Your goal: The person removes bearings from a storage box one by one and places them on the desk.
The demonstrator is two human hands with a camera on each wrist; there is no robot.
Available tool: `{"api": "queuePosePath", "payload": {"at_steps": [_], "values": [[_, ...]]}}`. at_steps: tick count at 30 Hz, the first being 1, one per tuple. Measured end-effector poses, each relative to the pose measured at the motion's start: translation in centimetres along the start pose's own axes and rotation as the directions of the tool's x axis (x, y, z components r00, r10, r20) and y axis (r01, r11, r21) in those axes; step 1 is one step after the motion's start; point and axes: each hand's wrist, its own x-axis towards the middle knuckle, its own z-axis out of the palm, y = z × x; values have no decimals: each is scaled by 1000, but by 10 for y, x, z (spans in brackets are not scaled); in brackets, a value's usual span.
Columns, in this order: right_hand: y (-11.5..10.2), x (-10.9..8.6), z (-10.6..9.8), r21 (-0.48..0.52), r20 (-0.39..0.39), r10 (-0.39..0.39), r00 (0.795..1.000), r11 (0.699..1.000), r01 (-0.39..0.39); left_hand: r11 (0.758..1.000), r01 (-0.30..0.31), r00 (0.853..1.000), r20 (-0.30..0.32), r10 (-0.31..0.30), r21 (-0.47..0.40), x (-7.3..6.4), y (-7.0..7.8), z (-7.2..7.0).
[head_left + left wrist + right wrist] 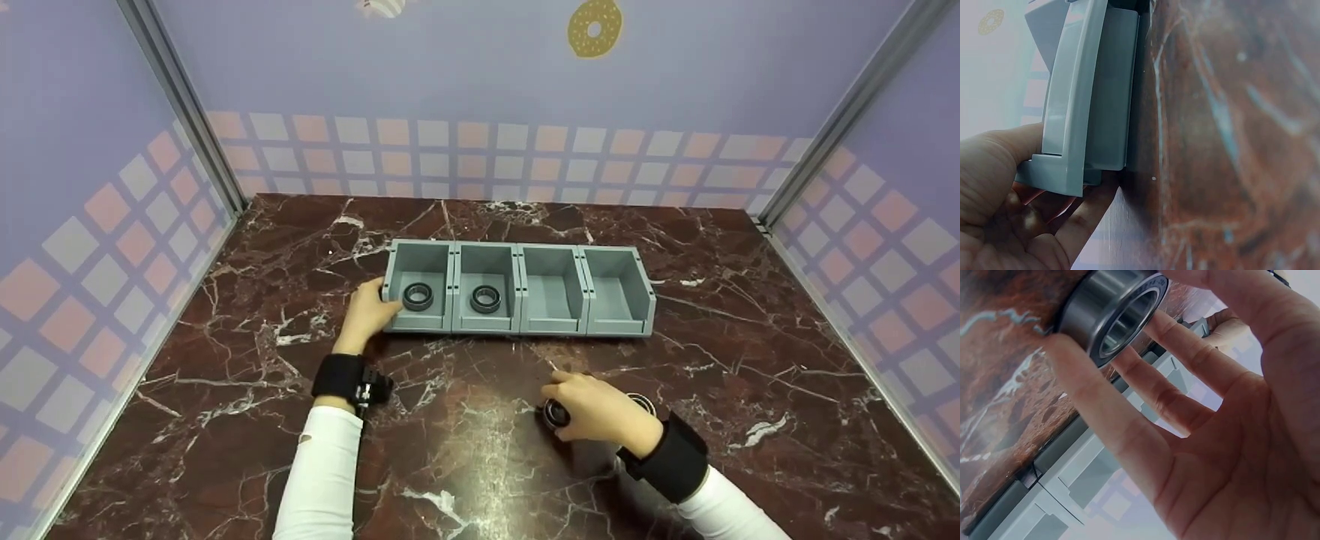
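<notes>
A row of joined grey plastic bins (487, 325) stands on the marbled table. My left hand (367, 311) grips the row's left end, its thumb over the side wall and its fingers around the outside; the left wrist view shows the bin (1075, 101) between thumb and fingers. One ball bearing (418, 297) lies flat in the leftmost bin, and a second bearing (485, 299) in the bin beside it. In front of the row, my right hand (596, 409) holds another bearing (1109, 312) between thumb and fingers, tilted and close to the tabletop.
Partly hidden behind the right wrist, a further bearing (643, 403) sits on the table. Patterned panels (480, 90) enclose the table at the back and both sides, joined by grey metal posts (184, 97). Dark red marbled tabletop (225, 420) spreads around the bins.
</notes>
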Motion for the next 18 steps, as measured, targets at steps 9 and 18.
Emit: {"api": "queuePosePath", "payload": {"at_steps": [9,18], "values": [[0,0,1,-1,-11,-3,1000,1000,3,1000,-7,1000,-4,7,-11,-2,0,0],[0,0,1,-6,-14,6,1000,1000,-6,1000,-10,1000,8,11,-5,-2,0,-1]]}}
